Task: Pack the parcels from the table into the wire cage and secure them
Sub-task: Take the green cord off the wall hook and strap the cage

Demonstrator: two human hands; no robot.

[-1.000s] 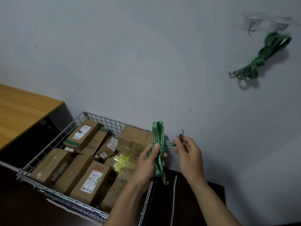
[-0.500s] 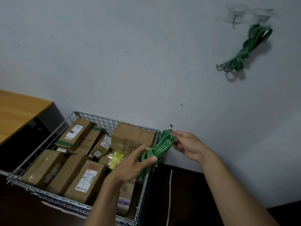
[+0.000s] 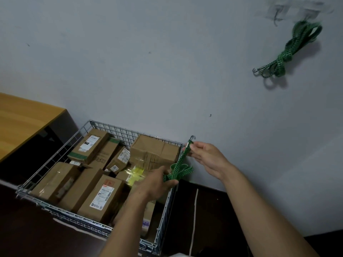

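Pale grey wall (image 3: 148, 71) forms the background, with a light wooden worktop (image 3: 24, 119) at the left edge. A silver wire cage (image 3: 115, 127) is set against the wall on a dark floor and is filled with brown cardboard parcels (image 3: 104, 196); packing is judged complete, and securing is the step in hand.

A green elastic cord (image 3: 181, 163) is held over the cage's right side. Its bunched coils are gripped in the curled fingers of the left hand (image 3: 157, 184), while the stretch just below its metal hook (image 3: 193, 138) is pinched by the right hand (image 3: 206, 158). The cord's long axis runs from the left hand up and away to the right hand, roughly along the cage's right wall. The hook is pointed upward, just beside the far right corner of the rim; the right hand is the nearer to that corner, so hooking there is judged the likely next move.

A second green cord (image 3: 289, 51) is hung high on the wall, well apart.
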